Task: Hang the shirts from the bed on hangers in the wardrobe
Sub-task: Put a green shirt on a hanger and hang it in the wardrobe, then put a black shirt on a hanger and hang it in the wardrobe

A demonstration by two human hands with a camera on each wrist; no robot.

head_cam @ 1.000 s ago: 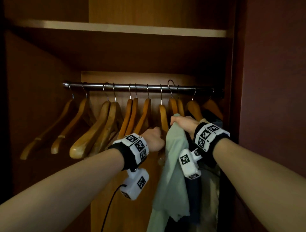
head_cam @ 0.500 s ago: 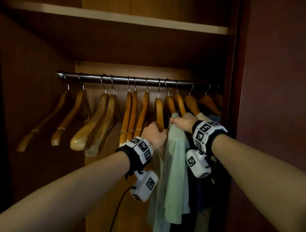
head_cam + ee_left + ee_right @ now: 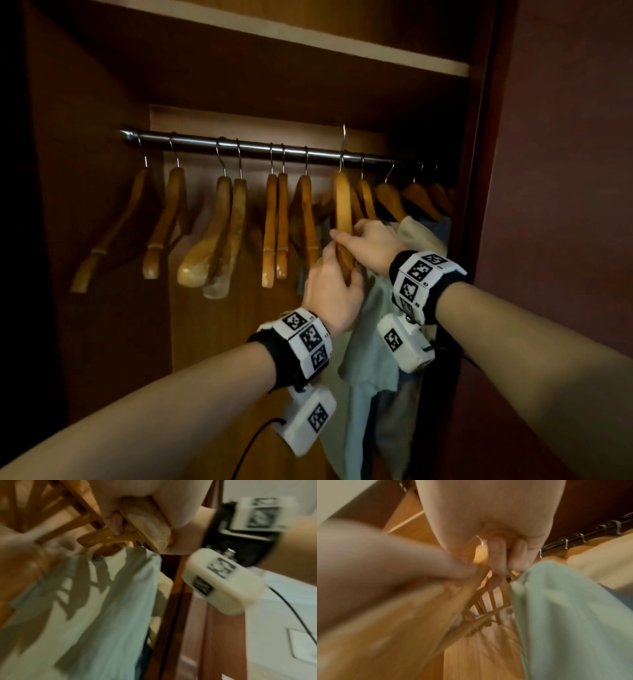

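Both hands hold one wooden hanger (image 3: pixel 343 205) in the wardrobe. Its hook stands up above the metal rail (image 3: pixel 260 147). My left hand (image 3: pixel 334 291) grips the hanger's near end from below; the left wrist view shows the fingers curled round the wood (image 3: pixel 147 520). My right hand (image 3: pixel 368 240) grips the hanger higher up, thumb across it. A pale green shirt (image 3: pixel 370 356) hangs just below and behind both hands, and appears in both wrist views (image 3: pixel 106 608) (image 3: pixel 573 615). What the shirt hangs from is hidden.
Several empty wooden hangers (image 3: pixel 222 233) hang along the rail to the left. A cream garment (image 3: pixel 418 233) and darker clothes hang at the right end, by the wardrobe's side panel (image 3: pixel 479 171). A shelf (image 3: pixel 308 37) runs above the rail.
The right hand left the top of the green shirt and took the hanger. The left hand rose along the hanger, and the hanger's hook now stands above the rail.
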